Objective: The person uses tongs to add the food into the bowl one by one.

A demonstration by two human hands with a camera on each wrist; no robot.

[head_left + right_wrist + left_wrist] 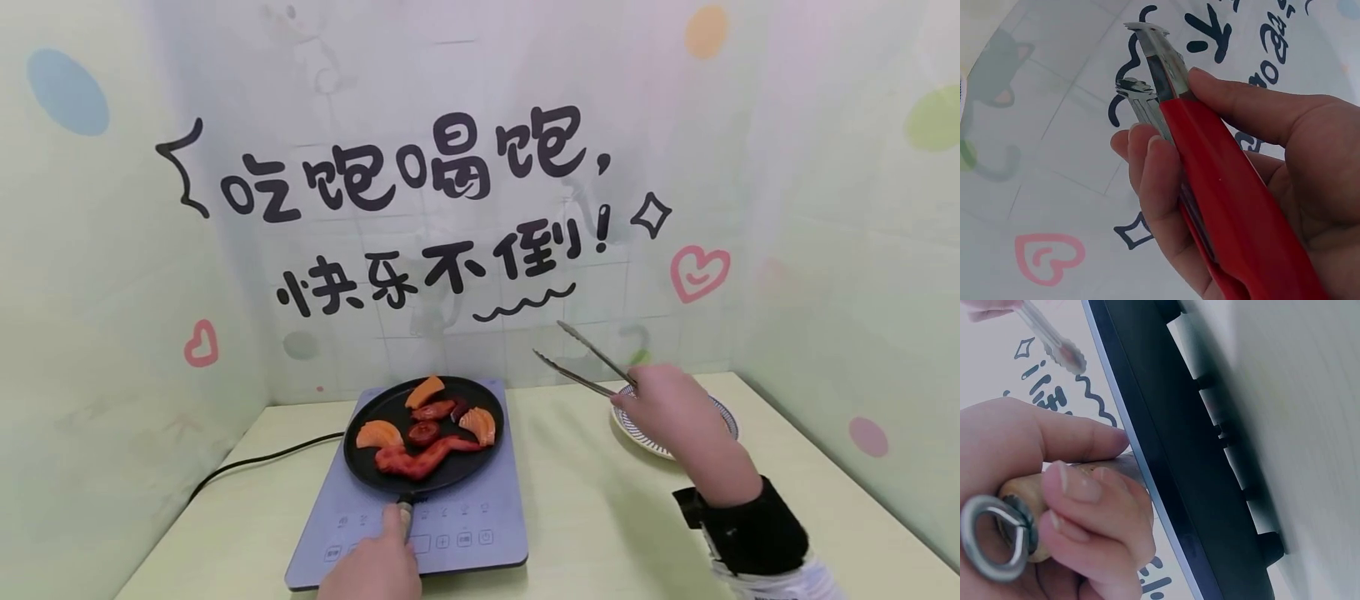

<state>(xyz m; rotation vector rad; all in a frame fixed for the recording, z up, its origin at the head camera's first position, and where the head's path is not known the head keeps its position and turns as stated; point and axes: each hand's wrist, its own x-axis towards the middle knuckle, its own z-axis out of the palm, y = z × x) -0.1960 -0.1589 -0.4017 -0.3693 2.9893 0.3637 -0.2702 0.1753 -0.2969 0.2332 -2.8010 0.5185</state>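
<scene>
My left hand (372,567) grips the wooden handle (1029,487), with a metal ring at its end, of a black frying pan (467,468). In the pan lie a red chicken wing (411,463), a smaller reddish piece (433,411), a round red slice (423,432) and orange slices (378,433) with pale streaks. Raised at the right, my right hand (678,425) holds metal tongs (1229,187) by their red handles. The tips of the tongs stand apart with nothing between them, pointing left towards the back wall.
The pan sits on a grey-blue induction cooker (498,500), its black cord (262,458) running left. Behind and below my right hand, a patterned plate (636,442) is partly hidden. Printed walls (847,275) enclose the pale table (577,517) at the back and sides.
</scene>
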